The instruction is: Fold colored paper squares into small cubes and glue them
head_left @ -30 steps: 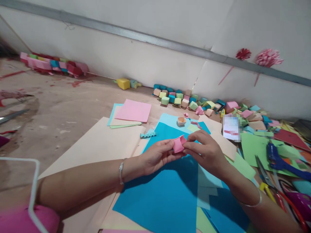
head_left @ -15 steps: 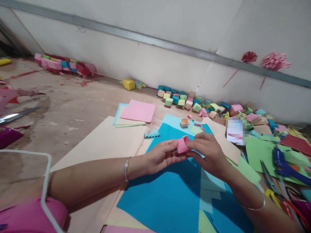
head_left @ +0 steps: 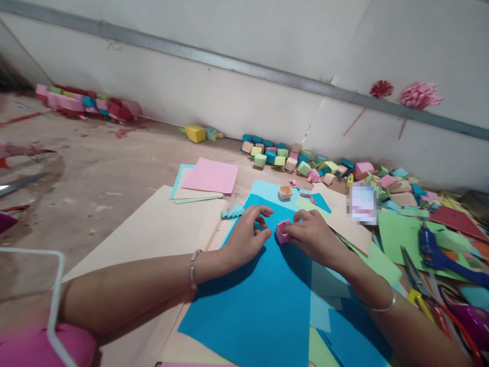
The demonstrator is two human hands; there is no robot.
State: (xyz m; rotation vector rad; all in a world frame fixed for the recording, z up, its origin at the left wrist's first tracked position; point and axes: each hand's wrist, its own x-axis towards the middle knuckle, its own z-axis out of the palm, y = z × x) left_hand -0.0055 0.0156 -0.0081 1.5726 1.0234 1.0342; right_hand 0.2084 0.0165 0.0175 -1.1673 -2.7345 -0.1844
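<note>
A small pink folded paper box rests on or just above the blue paper sheet, its open side facing up. My right hand pinches the box's right edge between thumb and fingers. To the left of the box, my left hand is empty, its fingers curved and apart. Behind that hand lies a zigzag-folded light blue paper strip. Farther back sits a peach paper box on a light blue sheet, with pink paper scraps beside it.
Pink square paper tops a small stack at the back left. Many coloured paper blocks line the wall. To the right are a blurred phone, a blue glue gun and scissors. A white bar crosses the lower left.
My left hand has let go of the pink paper box and drawn back to the left. The box has come down toward the blue sheet, with my right hand still on it.
</note>
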